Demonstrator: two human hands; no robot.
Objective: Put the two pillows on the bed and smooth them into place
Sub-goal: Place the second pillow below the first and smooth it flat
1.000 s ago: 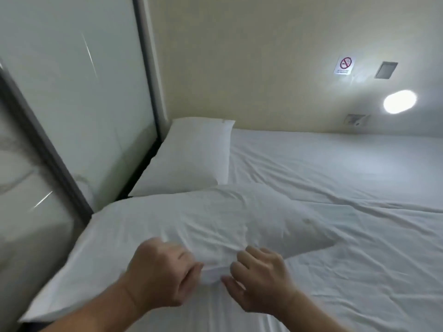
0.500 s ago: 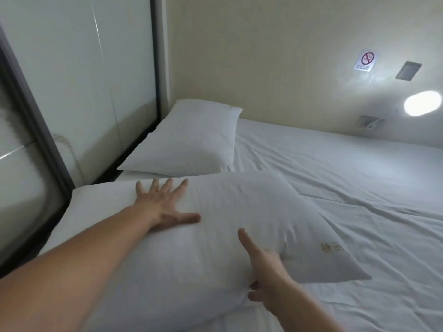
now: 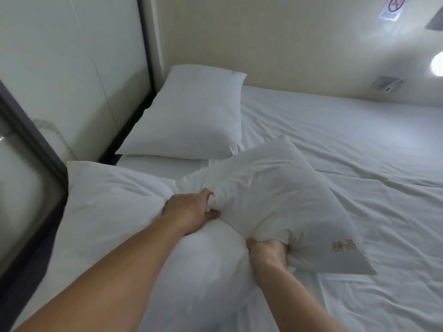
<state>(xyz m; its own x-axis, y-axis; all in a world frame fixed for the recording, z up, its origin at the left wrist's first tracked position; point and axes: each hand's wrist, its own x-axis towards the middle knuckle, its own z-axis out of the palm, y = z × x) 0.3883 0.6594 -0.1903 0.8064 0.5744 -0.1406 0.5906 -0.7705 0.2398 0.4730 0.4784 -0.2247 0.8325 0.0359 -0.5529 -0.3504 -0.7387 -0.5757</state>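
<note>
Fingers of both hands clench bunched white fabric of the near pillow, which lies on the bed. Left hand grips a fold at mid-pillow; right hand, at its 5 o'clock, squeezes the near edge beside gold embroidery. A second pillow lies flat at 12 o'clock, in the corner by the wall.

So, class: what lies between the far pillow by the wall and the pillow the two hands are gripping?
In the head view, only a narrow strip of bare white sheet separates the far pillow from the gripped pillow.
</note>
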